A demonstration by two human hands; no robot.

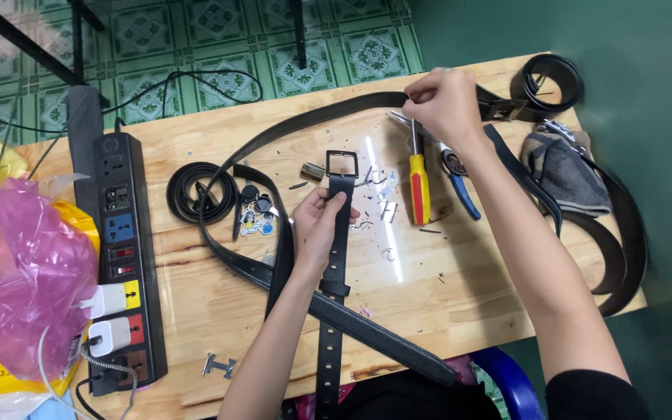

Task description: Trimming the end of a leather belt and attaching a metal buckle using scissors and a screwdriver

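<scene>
The left hand [319, 222] holds a black belt [334, 272] near its top, fingers closed around the strap. This belt runs straight up and down in the middle of the wooden table [196, 311]. Its square buckle [342, 163] sits just above the fingers. The low end of the belt goes off the near edge of the table.

The right hand [443, 101] reaches to the far side. Its fingers pinch a long belt [305, 120] that bends in a big curve across the table and passes under the first belt.

Just right of the buckle lie a screwdriver [418, 187] with a yellow and red handle and pliers [460, 183] with blue handles. A small gold piece [312, 172] lies just left of the buckle.

A rolled belt [194, 193] sits on the left. Another roll [550, 82] sits at the far right corner, near a grey cloth [569, 171]. A black power strip [122, 257] lies along the left side, beside a pink bag [21, 272]. A metal letter shape [219, 365] lies near the front edge.
</scene>
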